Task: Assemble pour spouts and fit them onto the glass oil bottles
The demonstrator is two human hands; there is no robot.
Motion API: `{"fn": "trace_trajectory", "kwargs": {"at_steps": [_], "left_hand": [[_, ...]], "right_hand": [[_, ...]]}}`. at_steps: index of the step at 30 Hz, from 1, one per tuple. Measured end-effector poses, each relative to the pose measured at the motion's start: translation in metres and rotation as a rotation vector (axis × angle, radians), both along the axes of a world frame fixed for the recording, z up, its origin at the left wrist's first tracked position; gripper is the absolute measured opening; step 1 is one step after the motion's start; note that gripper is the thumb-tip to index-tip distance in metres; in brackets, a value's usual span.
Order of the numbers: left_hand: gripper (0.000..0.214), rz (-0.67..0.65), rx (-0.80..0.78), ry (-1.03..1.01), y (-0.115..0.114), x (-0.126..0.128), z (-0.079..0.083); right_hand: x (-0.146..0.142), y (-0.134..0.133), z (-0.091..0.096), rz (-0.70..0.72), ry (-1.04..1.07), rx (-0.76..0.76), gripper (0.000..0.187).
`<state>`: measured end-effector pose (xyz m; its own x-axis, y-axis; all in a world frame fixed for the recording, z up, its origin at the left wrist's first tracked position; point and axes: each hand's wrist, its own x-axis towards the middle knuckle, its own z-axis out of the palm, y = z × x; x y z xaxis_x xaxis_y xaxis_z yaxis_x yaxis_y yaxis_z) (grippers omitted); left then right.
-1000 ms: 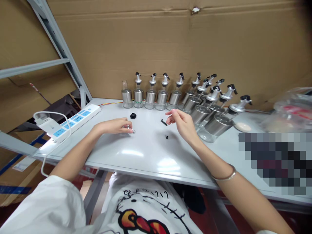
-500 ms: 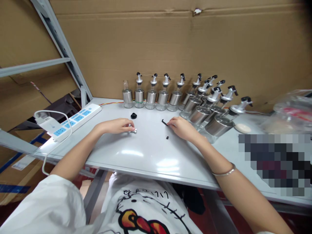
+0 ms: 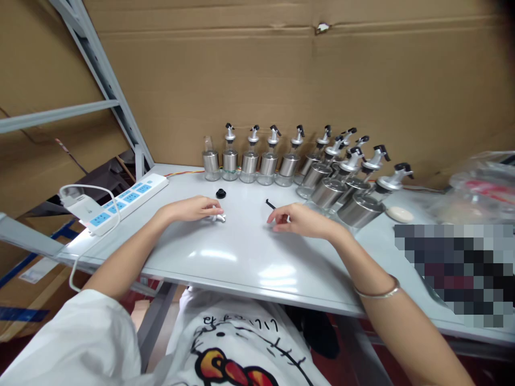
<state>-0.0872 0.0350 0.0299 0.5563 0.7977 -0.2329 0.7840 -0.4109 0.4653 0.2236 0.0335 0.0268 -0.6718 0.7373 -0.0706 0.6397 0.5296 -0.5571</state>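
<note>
My left hand (image 3: 197, 208) rests on the table with its fingers closed on a small silver pour spout (image 3: 219, 217), whose end shows past the fingertips. Just behind it lies a round black stopper (image 3: 221, 193). My right hand (image 3: 295, 220) is low over the tabletop, fingers curled and thumb bent in. It covers the spot where a small black piece lay, and what its fingertips hold cannot be made out. A thin black lever (image 3: 271, 203) lies just beyond the right fingers, partly hidden by them.
Several glass-and-steel bottles with spouts (image 3: 269, 161) line the back and right. One bottle (image 3: 211, 161) at the left end has no spout. A white power strip (image 3: 129, 203) lies left. An oval white item (image 3: 399, 214) and a clear plastic bag (image 3: 478, 187) are right.
My right hand has let go of the black lever and come nearer to me, over the small black piece. The left hand stays in place with the silver spout.
</note>
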Motion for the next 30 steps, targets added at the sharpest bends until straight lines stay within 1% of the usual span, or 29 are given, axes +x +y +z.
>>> {"fn": "trace_trajectory", "kwargs": {"at_steps": [6, 9, 12, 15, 18, 20, 21, 23, 24, 26, 30], "left_hand": [[0.052, -0.012, -0.004, 0.010, 0.001, -0.001, 0.000], [0.051, 0.008, 0.007, 0.008, -0.001, -0.003, 0.003], [0.052, 0.121, 0.105, -0.048, -0.001, -0.007, 0.007], [0.054, 0.265, 0.240, -0.190, 0.005, -0.012, 0.009], [0.049, 0.345, 0.313, -0.362, 0.021, -0.010, 0.009], [0.049, 0.374, 0.380, -0.449, 0.038, -0.005, 0.010], [0.050, 0.407, 0.445, -0.475, 0.048, -0.003, 0.010], [0.057, 0.520, 0.614, -0.455, 0.068, 0.002, 0.012], [0.060, 0.583, 0.664, -0.423, 0.078, 0.003, 0.012], [0.058, 0.642, 0.671, -0.365, 0.094, 0.004, 0.011], [0.044, 0.642, 0.633, -0.310, 0.114, 0.002, 0.003]], "right_hand": [[0.003, 0.002, -0.007, -0.018, -0.016, -0.055, 0.017], [0.004, 0.002, -0.005, -0.019, -0.022, -0.054, 0.017], [0.002, -0.001, 0.002, -0.025, 0.010, -0.024, 0.020], [-0.001, -0.004, 0.007, -0.055, 0.081, 0.038, 0.023], [-0.004, -0.006, 0.009, -0.073, 0.147, 0.106, 0.024], [-0.006, -0.007, 0.009, -0.080, 0.178, 0.139, 0.024], [-0.007, -0.007, 0.009, -0.081, 0.191, 0.154, 0.024], [-0.008, -0.009, 0.009, -0.082, 0.210, 0.174, 0.024], [-0.008, -0.009, 0.010, -0.082, 0.216, 0.178, 0.024], [-0.009, -0.010, 0.010, -0.081, 0.220, 0.180, 0.023], [-0.008, -0.009, 0.009, -0.075, 0.209, 0.187, 0.022]]}}
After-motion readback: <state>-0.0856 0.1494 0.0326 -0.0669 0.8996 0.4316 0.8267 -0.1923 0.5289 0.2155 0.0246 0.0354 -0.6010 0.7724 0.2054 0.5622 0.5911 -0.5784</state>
